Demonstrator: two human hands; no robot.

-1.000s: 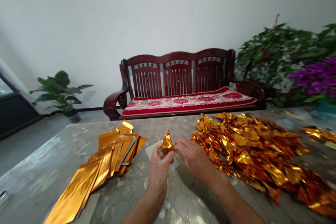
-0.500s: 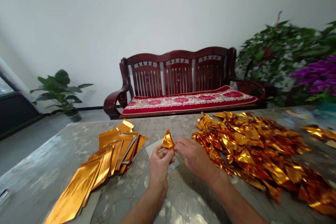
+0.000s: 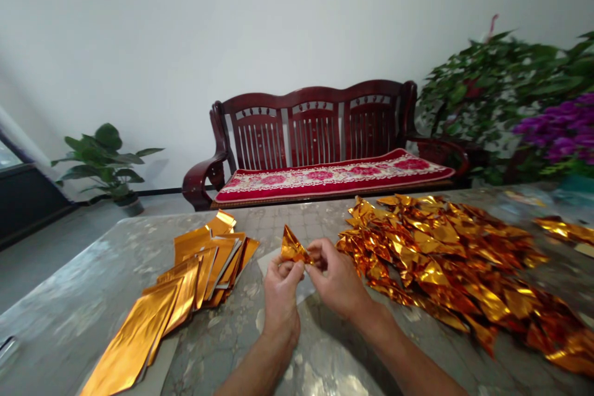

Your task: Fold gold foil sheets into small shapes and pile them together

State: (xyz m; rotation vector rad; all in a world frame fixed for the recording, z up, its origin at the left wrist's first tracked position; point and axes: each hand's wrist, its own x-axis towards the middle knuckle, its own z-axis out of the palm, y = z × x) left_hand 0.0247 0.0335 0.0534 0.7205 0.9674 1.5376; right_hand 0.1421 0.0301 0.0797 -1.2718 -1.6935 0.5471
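Observation:
A small piece of folded gold foil paper (image 3: 292,245) is held up in front of me, one pointed corner standing upward. My left hand (image 3: 282,291) pinches its lower left part between thumb and fingers. On its right side, my right hand (image 3: 338,275) is closed on the lower edge, thumb and fingertips meeting at the foil. Beneath both hands lies a pale flat sheet (image 3: 269,258), mostly covered by them. Flat gold foil sheets (image 3: 134,331) are fanned out in a stack to the left. Many folded gold foil pieces (image 3: 431,247) lie heaped to the right.
The table (image 3: 60,315) has a patterned grey cover. Behind it stands a dark red wooden bench (image 3: 315,133) with a floral seat cover (image 3: 334,174). A potted plant (image 3: 109,158) is at left; leafy plants (image 3: 501,86) and purple flowers (image 3: 559,130) are at right.
The foil piece has turned, its point now leaning further left. My right hand has shifted its grip, bringing thumb and fingers onto the foil's right edge.

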